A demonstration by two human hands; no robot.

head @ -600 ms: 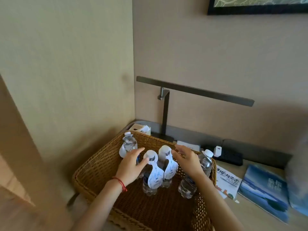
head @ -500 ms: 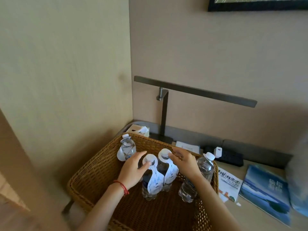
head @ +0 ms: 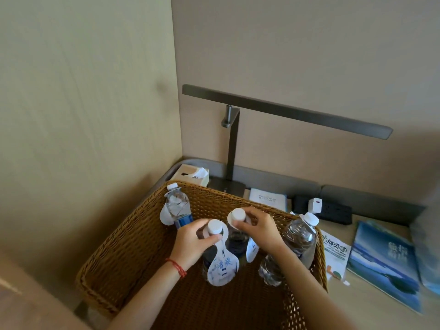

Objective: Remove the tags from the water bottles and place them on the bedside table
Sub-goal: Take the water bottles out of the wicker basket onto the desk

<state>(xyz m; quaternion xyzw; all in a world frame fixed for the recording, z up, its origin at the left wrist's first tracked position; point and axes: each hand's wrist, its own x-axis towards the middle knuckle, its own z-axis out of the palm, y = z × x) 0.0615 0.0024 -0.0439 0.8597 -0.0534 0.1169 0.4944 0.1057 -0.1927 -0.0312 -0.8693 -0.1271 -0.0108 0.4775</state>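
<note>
Setting: beige walls meet in a corner, and your wicker basket stands in front of that corner against the bedside table, which runs off to the basket's right.
Your left hand: inside the basket toward its middle, fingers and thumb curled round the neck of the near middle bottle, just under its white cap; a red cord circles that wrist.
Near tag: white with blue print, looped over that bottle's neck and hanging down its front, below your thumb.
Your right hand: just beyond and right of the left one, fingertips pinching at the top of the far middle bottle, right where its tag collar sits under the cap.
Second tag: hangs down beside that bottle, partly hidden under your right palm.
Right bottle: leans against the basket's right wall, cap uppermost, with a white tag collar at its neck.
Back-left bottle: upright in the basket's far left corner, its white tag hanging on the side toward the wall.
Leaflet: flat on the table just right of the basket.
Blue booklet: further right of the leaflet.
Beyond the basket: a tissue box, a dark lamp with a long flat arm, a white card and a black power strip with a white plug.
</note>
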